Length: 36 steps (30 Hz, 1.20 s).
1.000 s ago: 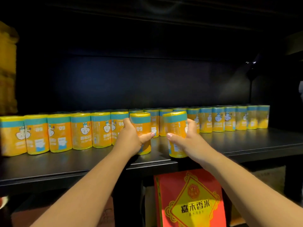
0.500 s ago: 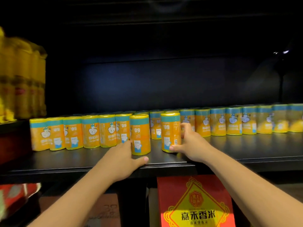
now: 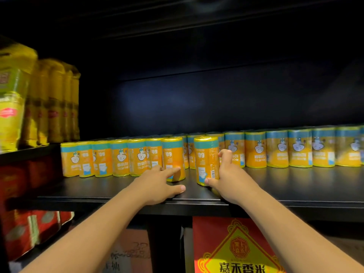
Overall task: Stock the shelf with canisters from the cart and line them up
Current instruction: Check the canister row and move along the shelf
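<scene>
Two orange canisters with teal bands and yellow lids stand upright in front of a long row of like canisters (image 3: pixel 295 149) on the black shelf (image 3: pixel 295 191). My left hand (image 3: pixel 157 184) lies flat on the shelf, its straight fingers touching the base of the left front canister (image 3: pixel 173 154). My right hand (image 3: pixel 228 175) grips the right front canister (image 3: pixel 205 160), thumb at its base and fingers curled round its right side. A narrow gap separates the two front canisters.
Yellow bags (image 3: pixel 19 107) stand on a higher shelf at the left, with red packs (image 3: pixel 17 223) below them. Under the shelf are a red and yellow rice bag (image 3: pixel 236 251) and a cardboard box (image 3: pixel 134 251).
My left hand let go of the left front canister and dropped to the shelf beside its base. My right hand stood its tilted canister upright. The view swung left.
</scene>
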### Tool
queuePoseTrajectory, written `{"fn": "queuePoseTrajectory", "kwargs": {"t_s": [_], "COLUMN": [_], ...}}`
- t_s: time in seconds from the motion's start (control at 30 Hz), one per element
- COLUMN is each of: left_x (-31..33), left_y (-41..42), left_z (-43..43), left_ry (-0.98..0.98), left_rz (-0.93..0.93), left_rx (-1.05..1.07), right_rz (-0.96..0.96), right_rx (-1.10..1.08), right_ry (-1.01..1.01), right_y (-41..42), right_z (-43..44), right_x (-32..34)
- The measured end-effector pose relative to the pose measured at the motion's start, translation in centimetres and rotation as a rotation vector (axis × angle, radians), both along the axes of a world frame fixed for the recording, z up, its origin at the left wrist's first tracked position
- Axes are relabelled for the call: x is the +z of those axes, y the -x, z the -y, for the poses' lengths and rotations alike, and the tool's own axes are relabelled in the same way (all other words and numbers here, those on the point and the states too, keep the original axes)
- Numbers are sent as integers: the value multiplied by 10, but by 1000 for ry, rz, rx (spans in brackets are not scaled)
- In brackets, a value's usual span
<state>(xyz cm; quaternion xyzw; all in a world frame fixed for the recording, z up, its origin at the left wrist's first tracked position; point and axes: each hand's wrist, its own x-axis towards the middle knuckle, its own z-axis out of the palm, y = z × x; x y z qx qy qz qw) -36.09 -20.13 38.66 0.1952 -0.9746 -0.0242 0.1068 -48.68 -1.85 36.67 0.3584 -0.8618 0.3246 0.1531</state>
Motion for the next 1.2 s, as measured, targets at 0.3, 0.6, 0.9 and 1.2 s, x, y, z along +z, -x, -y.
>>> {"fn": "queuePoseTrajectory", "kwargs": {"t_s": [0.3, 0.6, 0.9, 1.2], "left_x": [9, -3, -18, -20], "left_y": [39, 4, 0, -2], "left_z": [15, 38, 41, 44], "left_ry": [23, -69, -29, -11], "left_rz": [162, 118, 9, -9], "left_rx": [70, -75, -77, -113], "right_rz": [-31, 40, 141, 180], "right_rx": [11, -8, -151, -263], "right_ry": [17, -12, -153, -268], "right_y": [3, -5, 14, 33], "right_z": [1, 4, 52, 97], "right_x": [-3, 6, 26, 37]}}
